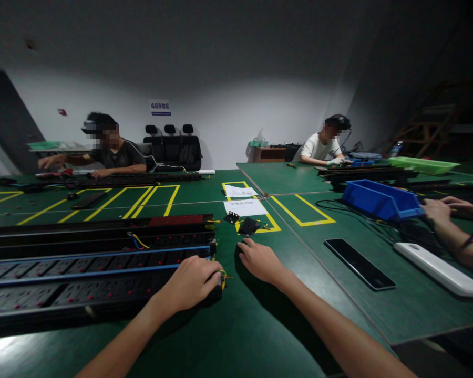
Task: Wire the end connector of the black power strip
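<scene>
My left hand (195,283) is closed over the right end of a long black power strip (114,287) with a row of sockets and red dots. Its thumb and forefinger lie by a short yellow-green wire (223,273) with a metal tip. My right hand (260,261) is stretched over the table, fingers partly extended and nothing visible in them. Just beyond its fingertips lies a small black end plate (249,226). Another black piece with holes (232,217) lies beside that plate. More long strips are lined up behind the one under my left hand.
A black phone (358,263) and a white power bank (439,269) lie to the right. Behind them are a blue bin (382,199), cables and another person's hands (443,210). White papers (245,207) lie ahead. Two people work across the green table (284,310).
</scene>
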`<state>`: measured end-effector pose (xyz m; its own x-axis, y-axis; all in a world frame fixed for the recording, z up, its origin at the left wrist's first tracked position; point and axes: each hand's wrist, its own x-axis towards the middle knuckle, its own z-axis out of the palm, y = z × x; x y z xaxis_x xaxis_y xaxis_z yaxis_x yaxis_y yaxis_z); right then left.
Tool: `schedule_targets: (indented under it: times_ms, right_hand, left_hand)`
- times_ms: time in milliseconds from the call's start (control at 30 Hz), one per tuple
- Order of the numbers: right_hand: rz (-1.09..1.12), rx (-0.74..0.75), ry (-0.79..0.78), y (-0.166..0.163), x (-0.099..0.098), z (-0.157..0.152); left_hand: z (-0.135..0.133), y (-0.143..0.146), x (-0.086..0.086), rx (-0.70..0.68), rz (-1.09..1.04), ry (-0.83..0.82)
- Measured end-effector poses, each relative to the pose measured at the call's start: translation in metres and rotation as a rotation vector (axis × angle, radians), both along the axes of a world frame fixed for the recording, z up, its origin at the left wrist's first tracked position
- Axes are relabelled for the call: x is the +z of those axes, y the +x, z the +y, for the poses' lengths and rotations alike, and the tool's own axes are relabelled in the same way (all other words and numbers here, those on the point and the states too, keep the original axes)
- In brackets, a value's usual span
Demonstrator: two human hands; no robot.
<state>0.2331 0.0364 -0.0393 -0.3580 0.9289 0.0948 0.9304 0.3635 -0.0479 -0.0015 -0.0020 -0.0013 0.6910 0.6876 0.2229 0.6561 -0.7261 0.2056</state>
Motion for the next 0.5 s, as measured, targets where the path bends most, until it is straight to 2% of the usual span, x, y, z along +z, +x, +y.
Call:
schedule_targets:
  times_ms: [500]
  right_hand:
    - [0.005, -0.006, -0.006, 0.0000, -0.0007, -0.0001]
  left_hand:
    - [-0.0001, 0.0004, 0.0000, 0.006, 0.014, 0.003]
